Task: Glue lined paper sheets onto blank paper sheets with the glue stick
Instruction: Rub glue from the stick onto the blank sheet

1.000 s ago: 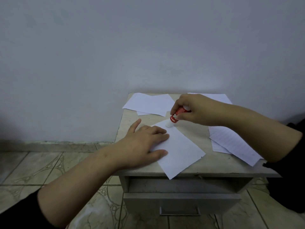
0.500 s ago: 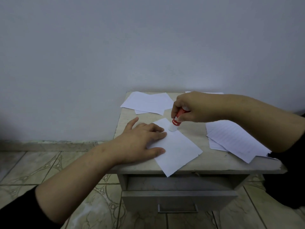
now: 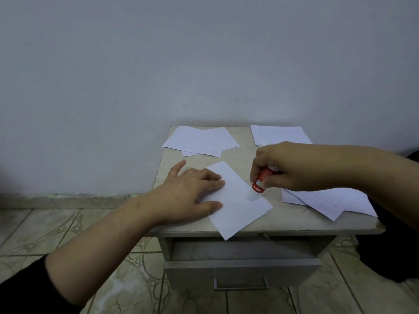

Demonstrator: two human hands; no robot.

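Pinched between thumb and curled fingers of my right hand [image 3: 292, 166], the red-and-white cylindrical glue stick [image 3: 260, 181] stands tilted, white tip down, right of frame centre. Its tip touches the blank white rectangular paper sheet [image 3: 238, 200] near that sheet's right edge.

My left hand [image 3: 190, 193] lies flat at frame centre, fingers spread and straight, pressing down on the left part of the same blank sheet. The thumb points toward the upper frame and rests on the bare top of the small grey-beige bedside cabinet [image 3: 294, 223]. The sheet lies at an angle, and its lowest corner overhangs the cabinet's front edge.

At the cabinet's upper left corner lies a loose pile of white paper sheets [image 3: 201, 140], one edge overhanging the left side. At the upper right lies a single faintly lined white sheet [image 3: 278, 133], partly hidden by my right hand. Below my right forearm, at the right of the frame, is an overlapping pile of lined white paper sheets [image 3: 328, 200], well apart from the sheet being glued.

Below the top, the grey drawer with a metal bar handle [image 3: 241, 285] stands slightly pulled out. Patterned beige floor tiles [image 3: 68, 227] fill the lower frame, and a plain pale grey wall [image 3: 204, 64] fills the upper half. Dark sleeves [image 3: 20, 288] cover both upper forearms.
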